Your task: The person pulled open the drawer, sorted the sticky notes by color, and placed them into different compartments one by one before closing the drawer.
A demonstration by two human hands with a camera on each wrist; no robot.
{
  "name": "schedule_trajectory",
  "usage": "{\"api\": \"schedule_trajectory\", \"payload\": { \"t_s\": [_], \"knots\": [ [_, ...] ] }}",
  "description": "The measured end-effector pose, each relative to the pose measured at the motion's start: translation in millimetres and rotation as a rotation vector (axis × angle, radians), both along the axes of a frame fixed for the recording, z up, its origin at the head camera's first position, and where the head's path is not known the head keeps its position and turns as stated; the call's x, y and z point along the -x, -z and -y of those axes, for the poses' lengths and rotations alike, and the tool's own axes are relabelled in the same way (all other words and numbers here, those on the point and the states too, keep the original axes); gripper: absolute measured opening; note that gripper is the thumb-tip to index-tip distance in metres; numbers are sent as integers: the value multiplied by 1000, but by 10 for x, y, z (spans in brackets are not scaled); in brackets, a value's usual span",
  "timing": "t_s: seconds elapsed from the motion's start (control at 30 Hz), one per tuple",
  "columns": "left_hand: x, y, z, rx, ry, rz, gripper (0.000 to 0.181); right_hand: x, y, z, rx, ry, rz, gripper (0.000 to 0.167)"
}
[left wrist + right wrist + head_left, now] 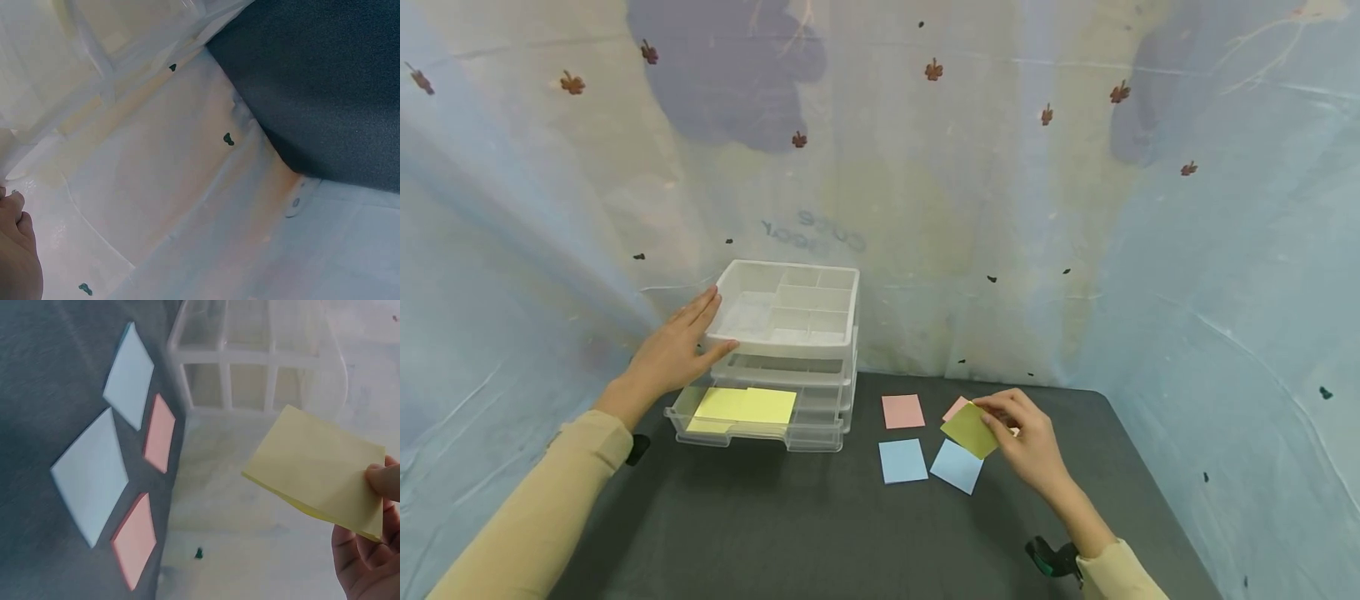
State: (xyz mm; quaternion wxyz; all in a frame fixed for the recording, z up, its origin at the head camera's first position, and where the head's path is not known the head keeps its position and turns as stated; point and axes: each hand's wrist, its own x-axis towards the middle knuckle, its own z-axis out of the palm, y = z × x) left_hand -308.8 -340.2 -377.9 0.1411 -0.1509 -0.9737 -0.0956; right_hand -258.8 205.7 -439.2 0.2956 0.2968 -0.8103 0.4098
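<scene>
Okay, we've got yellow square paper pad [967, 433] pinched in right hand [1030, 437], well right of open clear plastic drawer [816, 437]; left hand [672, 352], thumb spread, nearer it.

The head view looks forward and down across the dark table [737, 525]. Both wrist views, nearer and steeply rotated, share the drawer unit [786, 349] with it.
</scene>
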Motion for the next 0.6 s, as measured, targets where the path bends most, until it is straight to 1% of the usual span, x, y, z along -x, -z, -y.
{"api": "schedule_trajectory", "payload": {
  "t_s": [0.17, 0.33, 0.43, 0.5, 0.6],
  "knots": [
    [5, 5, 6, 3, 2, -5, 95, 22, -139, 184, 35, -22, -40, 33],
    [2, -3, 6, 1, 7, 0, 95, -59, -406, 402, 60, -74, -69, 30],
    [1, -4, 5, 3, 2, 4, 95, -78, -523, 505, 60, -101, -89, 28],
    [5, -3, 5, 3, -2, 4, 95, -53, -556, 558, 60, -114, -99, 28],
    [10, 7, 5, 1, -3, 6, 95, 80, -494, 598, 61, -138, -111, 29]
  ]
}}
